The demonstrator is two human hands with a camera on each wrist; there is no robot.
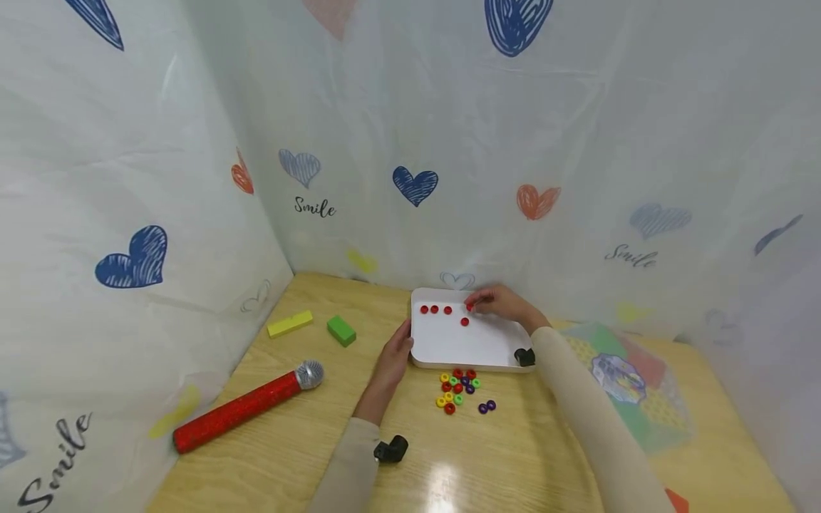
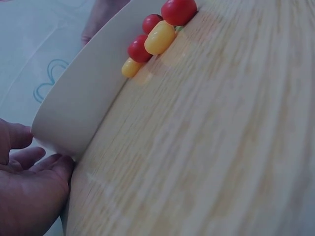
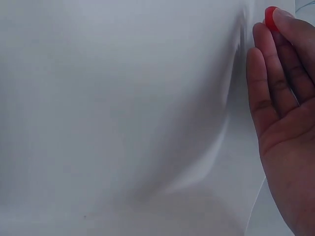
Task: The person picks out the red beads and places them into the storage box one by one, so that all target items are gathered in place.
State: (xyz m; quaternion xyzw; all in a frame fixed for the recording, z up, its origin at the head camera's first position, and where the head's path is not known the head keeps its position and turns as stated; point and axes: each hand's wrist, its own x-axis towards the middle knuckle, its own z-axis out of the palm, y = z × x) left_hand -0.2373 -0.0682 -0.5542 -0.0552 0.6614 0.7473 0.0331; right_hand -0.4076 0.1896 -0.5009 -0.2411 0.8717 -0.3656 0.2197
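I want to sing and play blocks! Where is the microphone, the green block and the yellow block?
microphone (image 1: 240, 409): head view, on the middle of its red handle.
green block (image 1: 341, 330): head view, on its top face.
yellow block (image 1: 290, 323): head view, on its top face.

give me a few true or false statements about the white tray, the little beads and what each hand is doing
1. Only red round beads lie on the white rectangular tray. True.
2. The right hand holds a purple bead. False: its fingertips are on a red bead at the tray's far edge.
3. The left hand touches the tray's left edge. True.
4. The heap of mixed coloured ring beads lies inside the tray. False: it lies on the wooden table, just in front of the tray.
5. The red glitter toy microphone stands upright. False: it lies flat on the table, left of the hands.
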